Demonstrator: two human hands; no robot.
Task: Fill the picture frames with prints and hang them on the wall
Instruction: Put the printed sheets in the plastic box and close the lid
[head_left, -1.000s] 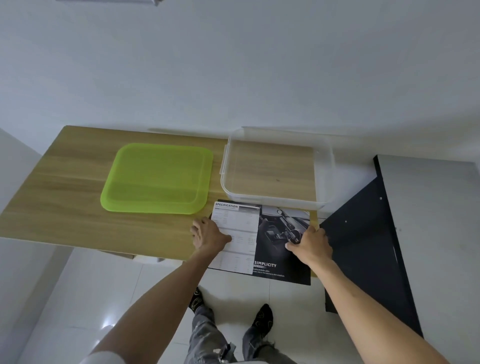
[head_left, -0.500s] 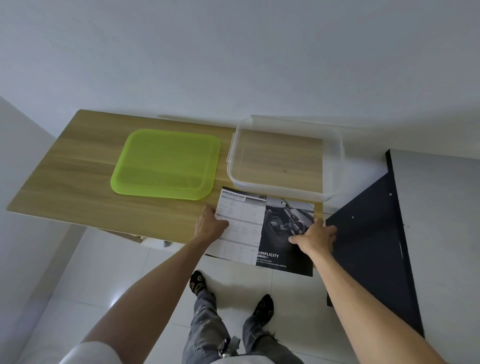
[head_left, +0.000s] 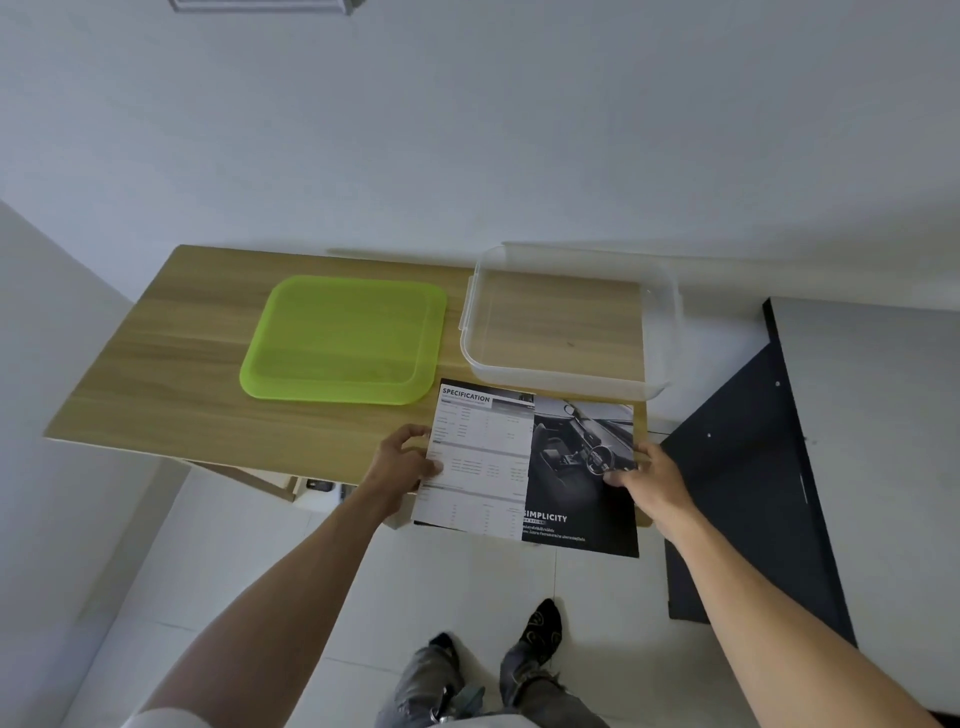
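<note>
1. A person stands at a light wooden table (head_left: 208, 374), seen from a head-worn camera looking down at both bare forearms.
2. A glossy printed sheet (head_left: 498, 452) lies at the table's near edge, toward its right end. Its left half is white with rows of small text under the heading "SPECIFICATION". Its right half is dark, showing a car interior and the word "SIMPLICITY".
3. The near part of the printed sheet hangs out past the table edge, over the pale tiled floor (head_left: 260, 545).
4. The left hand (head_left: 402, 460) holds the sheet's left edge, thumb on top of the paper and fingers curled at the border.
5. The right hand (head_left: 647, 475) pinches the sheet's right edge, fingertips lying on the dark half near the car photograph.
6. A lime-green translucent plastic lid (head_left: 345, 340), square with rounded corners, lies flat on the table just beyond and left of the sheet.
7. A clear plastic storage box (head_left: 670, 322), open-topped and rectangular, sits at the table's right end, just beyond the sheet and just beside the green lid. Its right side reaches past the table end.
8. A dark grey flat panel (head_left: 748, 467) stands right of the table.
9. A plain white wall (head_left: 467, 130) rises behind the table.
10. At the bottom of the view are the person's grey trousers and dark patterned footwear (head_left: 543, 623) on the tiles.
</note>
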